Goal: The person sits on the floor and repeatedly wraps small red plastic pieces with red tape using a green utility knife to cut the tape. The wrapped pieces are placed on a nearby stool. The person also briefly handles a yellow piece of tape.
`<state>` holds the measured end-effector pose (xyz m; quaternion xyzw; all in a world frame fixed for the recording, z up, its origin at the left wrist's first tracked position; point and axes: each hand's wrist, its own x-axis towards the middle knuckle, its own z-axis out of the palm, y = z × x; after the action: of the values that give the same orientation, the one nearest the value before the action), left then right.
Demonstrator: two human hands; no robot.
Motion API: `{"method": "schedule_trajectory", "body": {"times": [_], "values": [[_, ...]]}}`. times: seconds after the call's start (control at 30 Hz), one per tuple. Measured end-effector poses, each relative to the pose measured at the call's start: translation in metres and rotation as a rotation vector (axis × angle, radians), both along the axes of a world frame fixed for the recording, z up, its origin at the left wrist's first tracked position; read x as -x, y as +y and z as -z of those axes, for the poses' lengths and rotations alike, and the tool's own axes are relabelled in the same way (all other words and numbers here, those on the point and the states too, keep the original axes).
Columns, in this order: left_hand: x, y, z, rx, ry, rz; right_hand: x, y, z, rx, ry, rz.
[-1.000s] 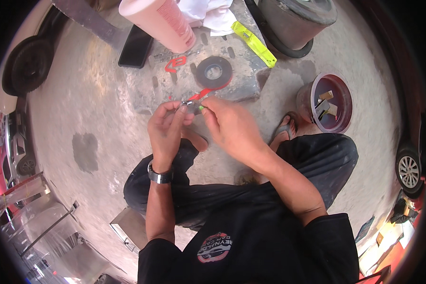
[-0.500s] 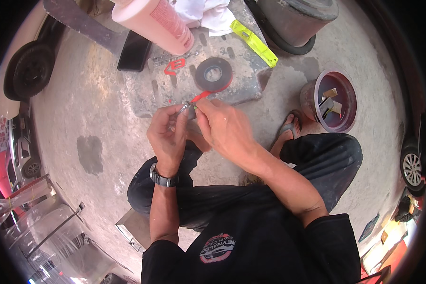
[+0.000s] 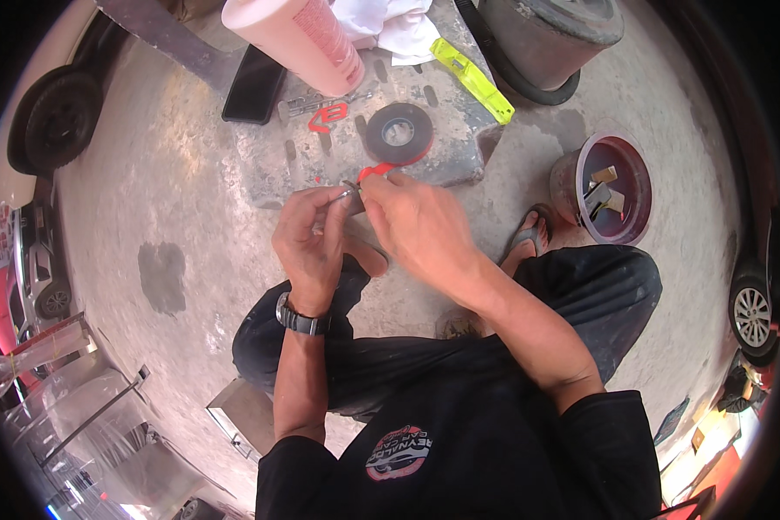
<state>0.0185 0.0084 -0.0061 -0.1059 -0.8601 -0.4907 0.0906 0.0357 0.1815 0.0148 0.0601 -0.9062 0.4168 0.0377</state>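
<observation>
Left-hand grip [image 3: 310, 240]: fingertips together, clamping one small silvery piece [image 3: 347, 194]. Right-hand grip [image 3: 418, 224]: thumb and finger together just beside the piece, seemingly clamping the near end of one red strip [image 3: 373, 171]; the fingers are hiding the exact contact. Tape roll [image 3: 381, 132], dark with red edge: lying just beyond the right-hand grip, the strip running from it.

Handling, as judged: the left-hand grip should be holding the piece steady by its rim; the right-hand grip should be guiding the strip flat and leaving slack, so that the roll is not dragging.

Edges and room: both grips are hovering about the near edge of the tabletop [image 3: 453, 156]. Red cut-out [image 3: 328, 116]: lying beyond the left-hand grip; black phone [image 3: 253, 85] and pale pink container [image 3: 303, 43] sitting farther off. Yellow-green plastic tool [image 3: 472, 80]: lying beyond the right-hand grip, along the tabletop's right edge. Bucket [image 3: 567, 184]: standing well right of the right-hand grip. Widest room is lying left of the left-hand grip, over concrete floor [image 3: 204, 217].
</observation>
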Motion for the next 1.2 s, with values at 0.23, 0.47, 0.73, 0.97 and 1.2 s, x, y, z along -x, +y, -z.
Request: {"method": "schedule_trajectory", "body": {"times": [0.23, 0.47, 0.73, 0.97, 1.2], "values": [[0.000, 0.000, 0.004, 0.006, 0.023, -0.008, 0.001, 0.002, -0.005, -0.044, -0.017, -0.031], [-0.001, 0.001, 0.008, 0.003, 0.062, -0.003, 0.002, 0.005, -0.004, -0.040, -0.045, -0.061], [-0.006, 0.001, 0.017, -0.099, -0.020, -0.012, -0.001, 0.001, -0.001, 0.018, -0.093, -0.049], [-0.010, -0.001, 0.028, -0.371, -0.283, -0.024, 0.004, 0.004, 0.007, 0.103, -0.160, -0.038], [-0.007, 0.001, 0.026, -0.442, -0.298, -0.017, 0.004, 0.008, -0.012, 0.176, -0.142, 0.020]]}}
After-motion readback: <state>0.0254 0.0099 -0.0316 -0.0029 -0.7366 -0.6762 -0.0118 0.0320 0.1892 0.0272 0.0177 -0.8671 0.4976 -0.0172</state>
